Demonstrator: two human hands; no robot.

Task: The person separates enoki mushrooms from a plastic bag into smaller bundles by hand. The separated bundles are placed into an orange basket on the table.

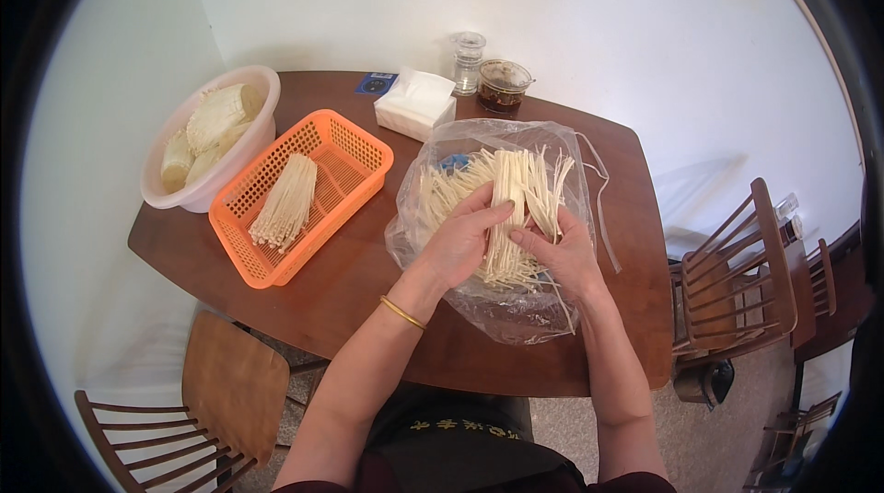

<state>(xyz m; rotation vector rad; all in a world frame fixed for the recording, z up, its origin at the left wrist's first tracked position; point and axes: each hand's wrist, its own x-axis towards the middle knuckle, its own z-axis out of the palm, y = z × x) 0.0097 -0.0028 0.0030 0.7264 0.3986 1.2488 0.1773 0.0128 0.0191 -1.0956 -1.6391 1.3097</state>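
Observation:
Both hands are over a clear plastic bag (511,317) spread on the table, with loose enoki mushrooms (449,192) lying in it. My left hand (464,237) grips a bunch of enoki mushrooms (509,182) from the left, thumb across its front. On the right, my right hand (563,244) has its thumb against the same bunch and a smaller clump of strands (549,192) between its fingers. To the left, an orange plastic basket (324,237) holds one enoki bundle (286,199). Beyond it, a pale pink basin (266,120) contains several thick enoki bundles (217,117).
A tissue pack (414,103), a lidded glass jar (468,61) and a glass bowl of dark sauce (503,87) stand along the wooden table's (345,300) far side. A blue card (376,83) lies beside the tissues. Wooden chairs stand at the lower left (235,382) and right (766,272).

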